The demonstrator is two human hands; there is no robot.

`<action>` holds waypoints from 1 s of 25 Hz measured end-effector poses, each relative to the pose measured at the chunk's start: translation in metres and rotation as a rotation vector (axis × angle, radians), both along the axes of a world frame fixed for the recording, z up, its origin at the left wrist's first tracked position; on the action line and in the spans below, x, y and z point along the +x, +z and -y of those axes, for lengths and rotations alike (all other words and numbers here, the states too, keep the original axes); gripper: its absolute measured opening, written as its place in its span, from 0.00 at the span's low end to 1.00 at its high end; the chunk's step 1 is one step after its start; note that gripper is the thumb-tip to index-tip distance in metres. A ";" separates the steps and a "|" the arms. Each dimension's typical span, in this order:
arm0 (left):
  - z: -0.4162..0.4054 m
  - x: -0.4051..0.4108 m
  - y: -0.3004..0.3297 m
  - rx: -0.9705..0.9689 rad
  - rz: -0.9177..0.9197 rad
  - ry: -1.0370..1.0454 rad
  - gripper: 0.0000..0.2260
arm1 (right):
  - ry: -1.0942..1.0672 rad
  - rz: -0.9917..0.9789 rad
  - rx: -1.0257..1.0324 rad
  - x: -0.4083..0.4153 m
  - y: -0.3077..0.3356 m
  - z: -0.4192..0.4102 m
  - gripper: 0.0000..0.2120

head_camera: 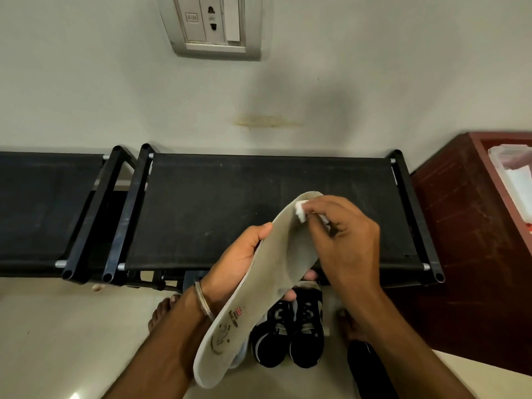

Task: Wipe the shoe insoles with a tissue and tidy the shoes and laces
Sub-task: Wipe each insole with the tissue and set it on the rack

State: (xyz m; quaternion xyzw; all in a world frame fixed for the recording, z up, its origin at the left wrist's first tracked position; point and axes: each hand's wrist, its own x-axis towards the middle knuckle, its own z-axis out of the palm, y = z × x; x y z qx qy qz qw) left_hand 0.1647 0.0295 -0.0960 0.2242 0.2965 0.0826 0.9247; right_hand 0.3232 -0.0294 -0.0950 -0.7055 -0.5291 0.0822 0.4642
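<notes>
Insole, grey-beige, full length, one item, held in the air in front of the person, above the floor and in front of a black shoe rack; toe end up and away, heel end down toward the camera, printed logo and a small flag mark near the heel. It bows along its length, so it is judged thin, light and flexible, foam-like with a cloth face, not fragile, not slippery; unsupported ends would likely flop under rubbing. Left hand holds it at mid-length, thumb on the near edge and fingers wrapped behind, fingertips showing at the far edge; a sound hold for a soft piece, since it backs the area being wiped. Right hand has its fingers pressed together around a small white tissue, pinching it against the forefoot near the toe end. The tissue is judged soft and easily torn, so light, short strokes suit it. The heel half looks unwiped, as far as can be told. Pair of black sneakers with grey and white panels stands side by side on the floor below the insole, toes toward the camera; lace condition cannot be told. Bare feet to either side of the sneakers. Metal bangle on the left wrist. Red-brown cabinet at right; switch plate on the wall above.
</notes>
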 end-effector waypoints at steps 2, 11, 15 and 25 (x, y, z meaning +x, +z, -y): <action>0.002 0.000 -0.002 0.023 0.006 -0.039 0.26 | -0.119 -0.036 -0.012 0.014 0.000 0.001 0.10; 0.000 0.004 -0.005 0.019 -0.037 0.133 0.23 | 0.181 -0.154 -0.025 -0.034 -0.001 0.007 0.10; -0.003 0.001 -0.007 -0.077 -0.046 0.253 0.26 | 0.264 -0.249 -0.058 -0.046 -0.003 0.009 0.10; -0.007 0.004 0.001 -0.182 -0.020 0.324 0.28 | 0.275 -0.112 -0.022 -0.053 -0.007 0.015 0.07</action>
